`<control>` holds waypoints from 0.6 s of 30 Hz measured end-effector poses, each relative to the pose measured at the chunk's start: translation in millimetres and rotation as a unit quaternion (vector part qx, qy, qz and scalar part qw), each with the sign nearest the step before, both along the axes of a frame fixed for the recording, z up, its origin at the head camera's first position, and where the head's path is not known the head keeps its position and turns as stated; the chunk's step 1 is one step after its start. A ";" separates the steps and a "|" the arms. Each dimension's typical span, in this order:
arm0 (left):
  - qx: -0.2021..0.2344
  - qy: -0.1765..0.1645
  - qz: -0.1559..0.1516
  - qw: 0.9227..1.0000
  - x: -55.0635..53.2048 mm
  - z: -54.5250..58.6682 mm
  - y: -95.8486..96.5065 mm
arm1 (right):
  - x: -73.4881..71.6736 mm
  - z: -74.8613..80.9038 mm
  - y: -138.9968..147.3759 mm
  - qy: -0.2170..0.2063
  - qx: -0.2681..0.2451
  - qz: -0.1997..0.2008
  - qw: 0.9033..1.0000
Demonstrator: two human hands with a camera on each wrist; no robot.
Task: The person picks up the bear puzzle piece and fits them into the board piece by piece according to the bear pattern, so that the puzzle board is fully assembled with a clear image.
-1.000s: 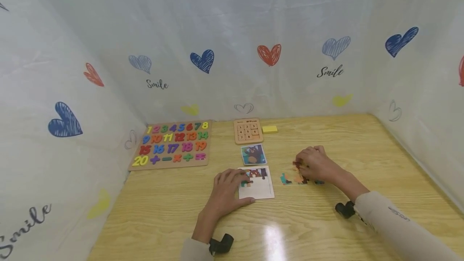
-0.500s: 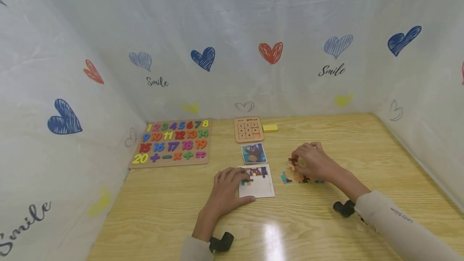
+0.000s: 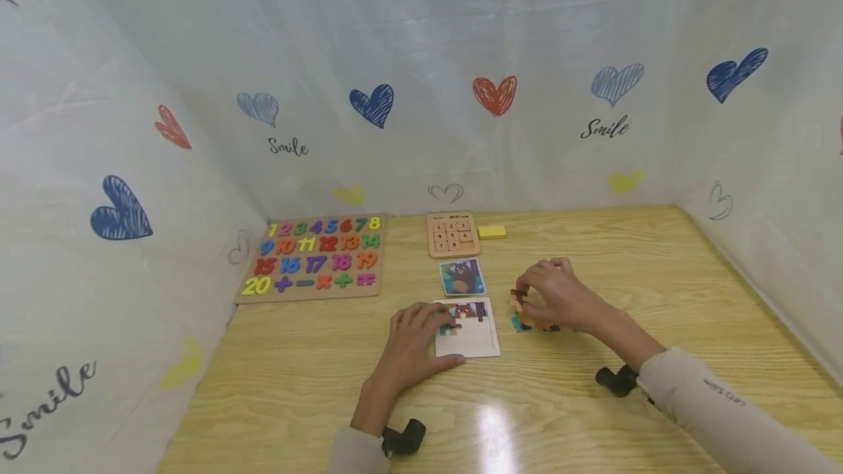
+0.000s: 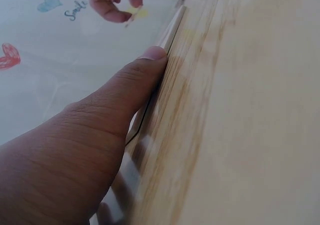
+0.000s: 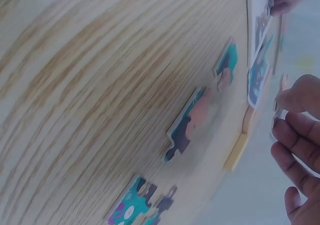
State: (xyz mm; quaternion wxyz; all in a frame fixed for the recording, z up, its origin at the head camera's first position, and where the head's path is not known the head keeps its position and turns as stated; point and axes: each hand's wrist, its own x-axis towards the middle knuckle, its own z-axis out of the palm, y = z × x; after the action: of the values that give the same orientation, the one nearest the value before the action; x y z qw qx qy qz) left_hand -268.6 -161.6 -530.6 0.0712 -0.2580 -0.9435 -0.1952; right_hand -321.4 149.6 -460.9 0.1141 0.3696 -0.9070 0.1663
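Low in the head frame's centre, the left hand [image 3: 415, 339] rests on the white puzzle board [image 3: 477, 343], thumb spread from fingers; right of centre, the right hand [image 3: 563, 298] pinches a puzzle piece [image 3: 516, 298] above loose pieces [image 5: 187, 122] on the table [image 3: 560, 408].
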 end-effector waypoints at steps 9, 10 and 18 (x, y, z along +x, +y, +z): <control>-0.003 0.003 -0.003 1.000 -1.0 -0.1 -1.0 | 2.0 -2.9 -14.7 0.009 -0.008 0.020 1.000; -0.003 0.004 -0.004 1.000 -1.0 -0.2 -1.1 | 2.3 -2.8 -16.5 0.011 -0.008 0.023 1.000; 0.003 0.005 -0.008 1.000 -1.2 -0.5 -1.7 | 4.7 -0.5 -29.9 0.018 0.002 0.037 0.999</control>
State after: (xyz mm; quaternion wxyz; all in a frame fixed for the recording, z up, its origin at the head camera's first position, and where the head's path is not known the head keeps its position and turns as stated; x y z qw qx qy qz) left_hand -269.8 -163.3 -531.1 0.0748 -0.2665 -0.9404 -0.1976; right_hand -316.7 119.7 -461.4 0.1236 0.4059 -0.8909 0.1622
